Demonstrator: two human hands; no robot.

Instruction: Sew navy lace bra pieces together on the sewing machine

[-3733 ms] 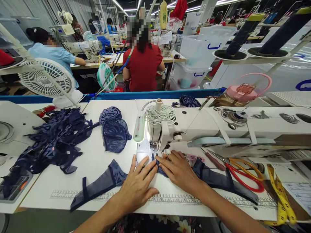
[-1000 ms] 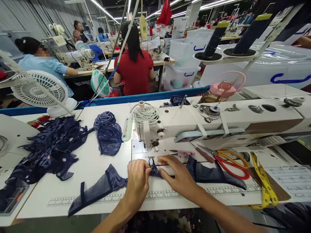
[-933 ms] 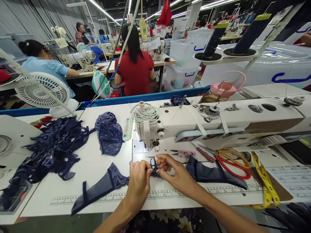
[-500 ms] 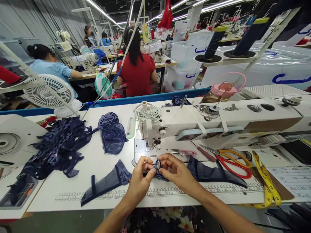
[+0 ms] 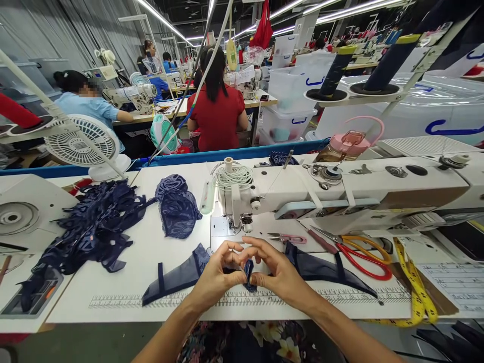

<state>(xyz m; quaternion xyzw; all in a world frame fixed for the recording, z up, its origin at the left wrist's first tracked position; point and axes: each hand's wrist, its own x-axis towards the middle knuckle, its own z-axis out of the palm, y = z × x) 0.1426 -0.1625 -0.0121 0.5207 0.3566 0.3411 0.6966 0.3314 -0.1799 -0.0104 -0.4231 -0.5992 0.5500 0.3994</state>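
In front of the sewing machine's needle area (image 5: 242, 222), my left hand (image 5: 221, 269) and my right hand (image 5: 273, 267) meet. Between their thumbs and fingers they pinch the folded middle of a navy lace and mesh bra piece (image 5: 248, 276). One sheer wing (image 5: 176, 280) of it stretches out to the left on the table, the other wing (image 5: 325, 267) to the right. My fingers cover most of the gathered part. Just behind my right hand lie pink-handled thread snips (image 5: 289, 238).
A tangled heap of navy pieces (image 5: 100, 222) lies at the left, with lace cups (image 5: 177, 212) beside it. Red-and-orange scissors (image 5: 365, 257) and a yellow tape measure (image 5: 414, 287) are at the right. A printed ruler (image 5: 151, 300) runs along the front. Co-workers sit beyond.
My thumbs now press side by side on the fold, and the open loop of fabric has closed up. The left wing has shifted right and the right wing slightly left. The view has moved slightly.
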